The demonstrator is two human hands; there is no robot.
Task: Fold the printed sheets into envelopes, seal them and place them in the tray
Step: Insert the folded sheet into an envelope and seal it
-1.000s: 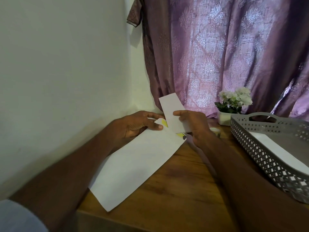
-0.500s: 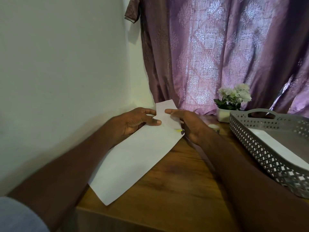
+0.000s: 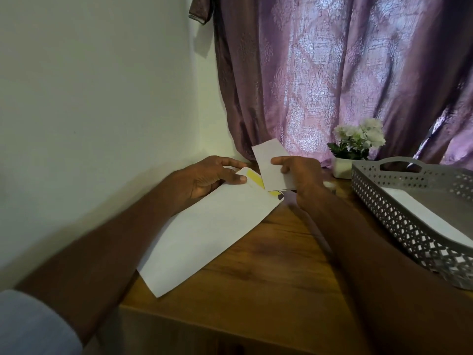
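A grey perforated tray (image 3: 399, 213) stands at the right edge of the bench (image 3: 268, 272), holding one white envelope (image 3: 422, 213) flat on its floor. Behind its far corner sits one small white pot of pale flowers (image 3: 357, 147), close against the purple patterned curtain (image 3: 345, 73). Nothing lies between the hands and the tray; the right forearm crosses the bench in front of it.

Count on the working area: one long white envelope (image 3: 204, 229), lying diagonally and overhanging the bench's left edge (its flap end shows yellow print), and one folded sheet (image 3: 272, 166), held upright at the envelope's open end.

The left hand (image 3: 204, 180) presses the envelope's mouth, thumb on top, fingers curled around the edge. The right hand (image 3: 299, 175) pinches the folded sheet between thumb and fingers, its lower edge just above the mouth; whether it has entered cannot be told.

The bench is brown wood grain, set into a corner against a plain pale wall (image 3: 89, 98).
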